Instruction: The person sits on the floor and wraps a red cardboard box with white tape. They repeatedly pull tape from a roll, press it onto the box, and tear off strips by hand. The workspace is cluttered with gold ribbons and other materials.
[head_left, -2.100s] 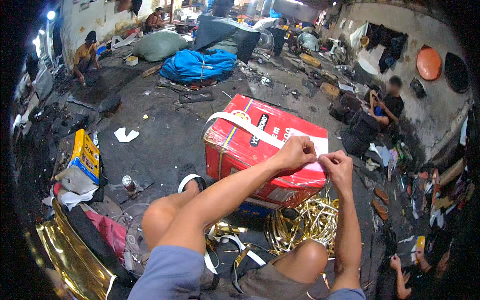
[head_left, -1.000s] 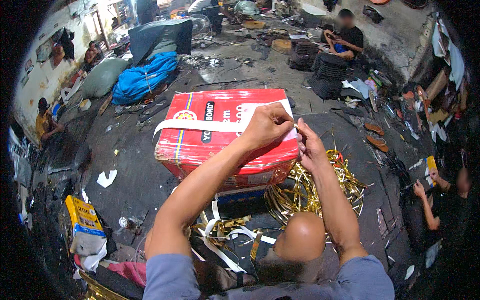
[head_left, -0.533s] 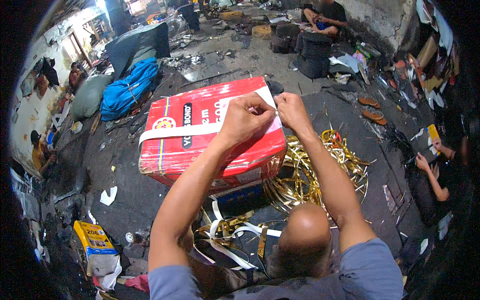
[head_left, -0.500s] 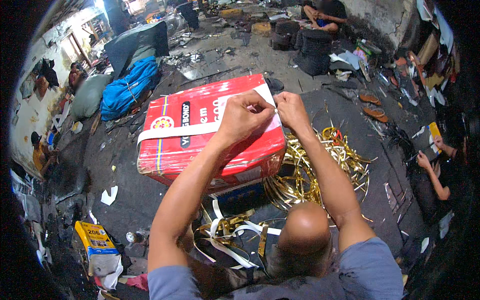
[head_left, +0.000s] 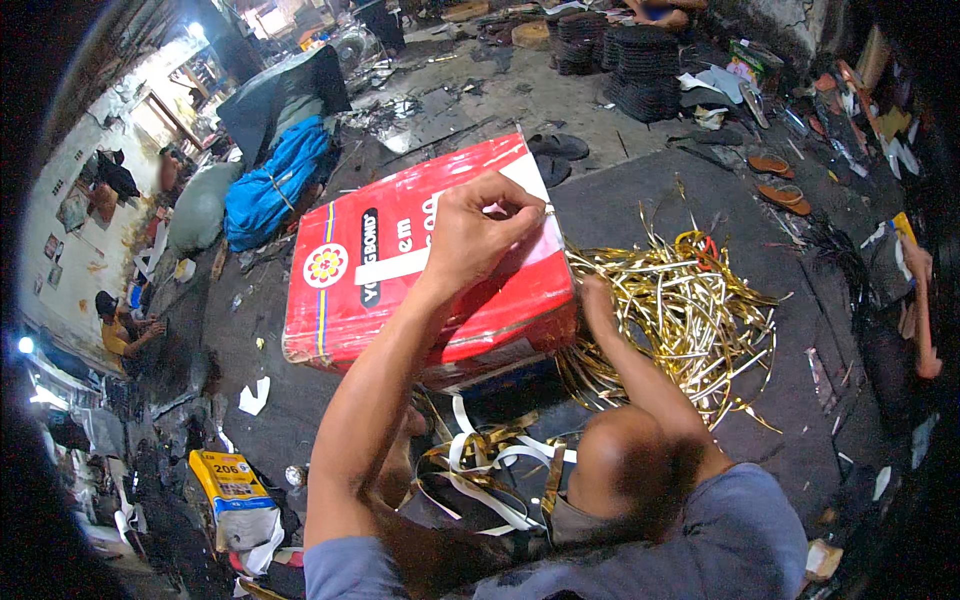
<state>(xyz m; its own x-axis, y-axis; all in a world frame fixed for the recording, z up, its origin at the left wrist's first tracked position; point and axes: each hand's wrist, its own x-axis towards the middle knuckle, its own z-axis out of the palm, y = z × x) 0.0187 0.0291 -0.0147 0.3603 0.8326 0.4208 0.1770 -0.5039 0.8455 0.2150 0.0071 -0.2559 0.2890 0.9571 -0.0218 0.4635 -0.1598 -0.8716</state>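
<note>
Mid-frame, white strip [head_left: 390, 268]: atop the red box [head_left: 490, 312], running under the left hand [head_left: 478, 232].
Left hand: thumb and finger together; whether on the strip, cannot tell.
Right hand [head_left: 597, 298]: by the box's right side; grip cannot be told.
Right of centre: gold strips [head_left: 705, 320], heaped.

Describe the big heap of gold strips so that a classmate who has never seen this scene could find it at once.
Start from the large red box in the middle. Just to its right, by the person's right hand, lies the heap of gold strips. It is wide, shiny and mostly gold, unlike the smaller white-and-gold tangle nearer the picture's lower edge.
</note>
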